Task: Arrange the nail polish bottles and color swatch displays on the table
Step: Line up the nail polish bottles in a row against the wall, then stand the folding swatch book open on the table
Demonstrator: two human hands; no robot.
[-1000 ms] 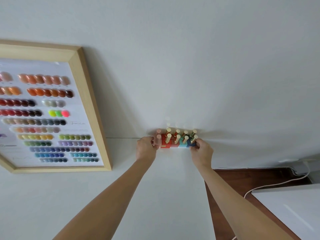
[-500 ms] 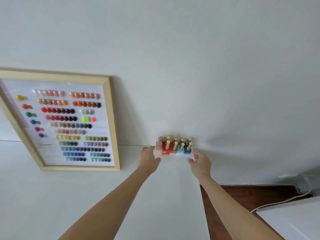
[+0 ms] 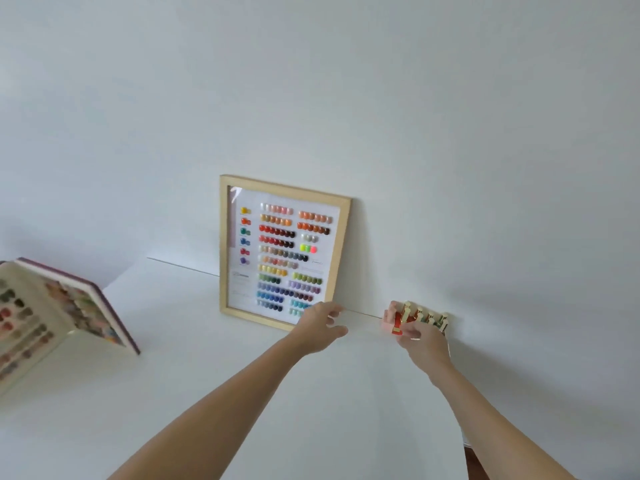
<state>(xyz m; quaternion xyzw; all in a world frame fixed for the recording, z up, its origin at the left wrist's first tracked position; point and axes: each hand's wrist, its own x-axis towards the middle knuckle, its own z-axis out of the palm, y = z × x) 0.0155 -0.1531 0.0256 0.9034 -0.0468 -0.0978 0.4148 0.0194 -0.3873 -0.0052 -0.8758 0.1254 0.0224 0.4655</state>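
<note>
Pale wood frame [image 3: 345, 251]; multicolour swatches [image 3: 284, 258]; white table [image 3: 242, 393]

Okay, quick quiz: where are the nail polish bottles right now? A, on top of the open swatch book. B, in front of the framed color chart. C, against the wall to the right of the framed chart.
C: the nail polish bottles stand by the wall, right of the framed chart, with the right hand at them.

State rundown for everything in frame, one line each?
Wood-framed colour swatch chart: upright, leaning on the wall.
Purple-edged swatch book: open, propped like a tent on the white table.
Cluster of gold-capped nail polish bottles: upright, against the wall.
Left hand: open, empty, by the chart's lower corner.
Right hand: at the bottles, grip unclear.
</note>
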